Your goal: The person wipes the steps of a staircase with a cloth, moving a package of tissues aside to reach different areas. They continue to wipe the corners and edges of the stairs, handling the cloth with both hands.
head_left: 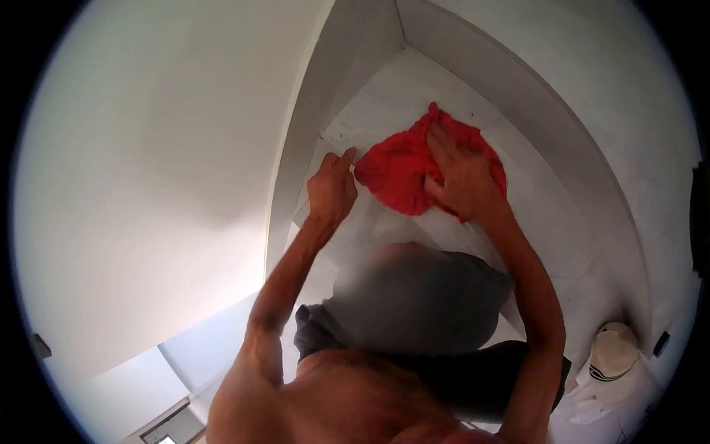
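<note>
A crumpled red cloth (399,174) lies spread on the light floor (392,81). My right hand (466,174) rests flat on the cloth's right half, its fingers stretched out and pointing up and left. Just left of the cloth is my left hand (333,189), close to the wall side. Its fingers are curled with the thumb and index finger drawn together near the cloth's left edge. I cannot tell what, if anything, this hand pinches.
White walls rise on the left (170,185) and right (651,148), with a grey skirting (510,81) curving along the floor. My bent knee in grey trousers (421,296) is close below the cloth. A beige cap-like object (614,351) sits at lower right.
</note>
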